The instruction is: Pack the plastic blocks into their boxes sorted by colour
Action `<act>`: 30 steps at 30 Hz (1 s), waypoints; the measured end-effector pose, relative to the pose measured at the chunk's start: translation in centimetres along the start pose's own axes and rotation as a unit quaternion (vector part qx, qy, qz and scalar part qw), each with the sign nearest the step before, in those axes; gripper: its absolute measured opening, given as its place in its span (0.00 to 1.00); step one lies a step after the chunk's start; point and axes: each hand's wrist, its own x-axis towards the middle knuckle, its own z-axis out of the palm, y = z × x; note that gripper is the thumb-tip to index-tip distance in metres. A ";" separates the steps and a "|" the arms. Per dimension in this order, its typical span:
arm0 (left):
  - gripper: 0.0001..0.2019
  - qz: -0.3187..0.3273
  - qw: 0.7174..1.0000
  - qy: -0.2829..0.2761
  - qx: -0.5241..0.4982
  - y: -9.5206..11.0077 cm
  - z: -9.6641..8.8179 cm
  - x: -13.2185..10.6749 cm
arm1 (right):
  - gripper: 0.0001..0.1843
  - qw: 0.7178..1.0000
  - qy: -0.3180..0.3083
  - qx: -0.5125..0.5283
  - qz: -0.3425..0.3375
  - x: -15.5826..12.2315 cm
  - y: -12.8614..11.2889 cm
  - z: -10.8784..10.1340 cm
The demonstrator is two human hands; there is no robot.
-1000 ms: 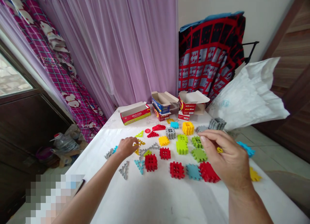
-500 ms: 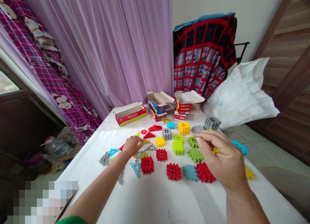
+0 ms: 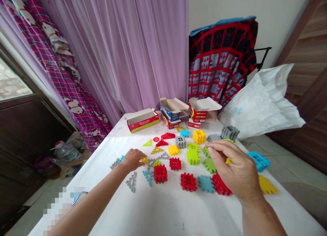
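Left hand point(image 3: 131, 160) has its fingertips at a yellow piece point(image 3: 144, 159) on the table point(image 3: 155, 212), beyond and left of a red stack point(image 3: 160, 174); right hand point(image 3: 236, 168) hangs near a green square point(image 3: 209, 165), thumb and forefinger close together, though whether either hand grips anything I can't tell

Toy blocks point(image 3: 193, 157) lie across the table point(image 3: 163, 212). Behind them, boxes point(image 3: 143, 122) stand near its far edge, before a curtain point(image 3: 143, 52). A bag point(image 3: 265, 99) sits right of the boxes, a bottle point(image 3: 67, 151) left of the table.
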 end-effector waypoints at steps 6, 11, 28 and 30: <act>0.16 -0.084 0.993 0.039 -0.069 -1.2 0.2 1.2 | 0.05 1.000 -0.006 -0.003 0.001 -0.1 0.1 -0.1; 0.19 -0.188 0.975 0.044 -0.109 -1.9 0.8 2.4 | 0.05 1.000 -0.007 -0.001 -0.003 0.0 0.0 0.1; 0.15 -0.039 0.998 -0.005 0.043 -1.2 -1.8 1.7 | 0.05 1.000 -0.009 -0.006 0.005 -0.1 0.1 -0.2; 0.15 -0.028 0.998 -0.006 0.051 -1.3 -1.8 1.8 | 0.05 1.000 -0.007 -0.004 0.012 0.0 0.0 -0.3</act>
